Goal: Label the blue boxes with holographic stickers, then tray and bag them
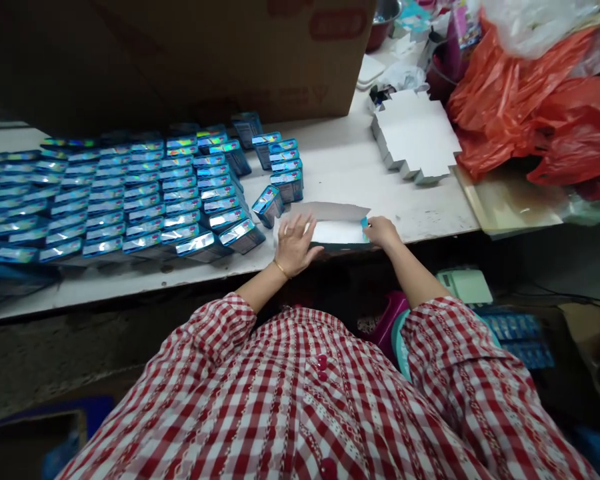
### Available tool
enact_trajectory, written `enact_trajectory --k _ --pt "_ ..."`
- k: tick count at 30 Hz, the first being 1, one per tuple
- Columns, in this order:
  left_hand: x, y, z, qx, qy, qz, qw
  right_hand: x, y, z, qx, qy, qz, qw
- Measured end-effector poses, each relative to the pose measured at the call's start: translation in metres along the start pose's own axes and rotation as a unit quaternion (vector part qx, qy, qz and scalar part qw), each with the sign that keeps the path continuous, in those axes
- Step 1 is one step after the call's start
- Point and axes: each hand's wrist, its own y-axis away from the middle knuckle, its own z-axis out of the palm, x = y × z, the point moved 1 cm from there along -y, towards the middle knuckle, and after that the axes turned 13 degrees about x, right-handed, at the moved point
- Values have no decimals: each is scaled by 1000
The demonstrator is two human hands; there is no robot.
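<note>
Open white-lined cardboard box (340, 233), long axis left-right: left end covered by spread left hand (295, 245), right end pinched by right hand (382, 233).

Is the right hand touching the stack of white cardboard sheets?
No, the right hand holds the right end of the open carton, apart from the stack of white cardboard sheets.

- Open box (337, 232): matt paper card.
- Boxes (145, 203): glossy, foil-like card.
- Blanks (417, 133): smooth matt card.
- Carton (205, 63): matt cardboard.
- Bags (515, 100): thin, crinkled, glossy plastic.
- Table (335, 163): smooth top with a faint sheen.
- Shirt (280, 393): matt woven cloth.
- Buttons (323, 361): glossy, plastic-looking.
- Bracelet (281, 269): shiny, metal-looking.
</note>
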Motion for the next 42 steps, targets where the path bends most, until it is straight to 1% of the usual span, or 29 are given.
enact_trajectory --k 1,3,4,6,8,9,11,12,13,14,15,17,19,21,23,27,29,31,34,36,37,39,42 --pt "-1 8 -7 50 12 -25 998 0 -1 -1 0 3 -12 1000" --pt "-7 27 -21 138 46 -79 986 2 -2 -4 -2 10 -33 999" --pt "-11 38 -27 172 67 -105 977 2 -4 -5 -2 16 -43 999" --pt "-20 58 -35 213 118 -164 956 1 -9 -9 2 30 -58 998" --pt "-28 75 -36 227 190 -239 925 -1 -15 -13 -5 36 -57 998" --pt "-31 81 -33 222 232 -278 905 -3 -18 -14 -16 35 -52 998" --pt "-36 87 -23 192 301 -338 871 -7 -23 -15 -42 34 -45 998" --pt "-38 86 -17 173 321 -354 861 -8 -25 -15 -48 39 -50 997" --pt "-39 84 -12 157 330 -360 858 -9 -26 -15 -48 48 -60 996" --pt "-40 80 -8 147 330 -353 863 -10 -27 -14 -43 59 -72 995" --pt "-40 74 -5 142 323 -332 875 -11 -28 -14 -38 70 -84 993" --pt "-41 62 -1 134 298 -262 908 -11 -27 -14 -41 82 -96 991" --pt "-42 50 1 113 271 -179 939 -12 -26 -16 -58 80 -93 991" --pt "-44 42 4 84 254 -114 957 -14 -25 -19 -69 79 -91 990" --pt "-46 38 7 65 239 -77 966 -16 -25 -22 -75 85 -89 990" --pt "-50 36 14 65 202 -40 976 -19 -27 -24 -80 109 -104 985" --pt "-53 35 14 50 186 -10 981 -17 -29 -23 -79 110 -111 985" --pt "-58 32 10 10 178 30 983 -15 -30 -21 -74 107 -113 985" --pt "-66 25 -1 -77 167 91 979 -13 -32 -18 -59 114 -116 985" --pt "-69 19 -6 -125 149 115 974 -13 -35 -17 -62 115 -115 985" --pt "-70 17 -6 -140 142 121 972 -13 -37 -17 -68 113 -112 985" --pt "-69 13 -4 -151 140 121 971 -13 -41 -17 -78 108 -106 985" --pt "-66 10 4 -131 164 104 972 -12 -44 -17 -89 95 -92 987"
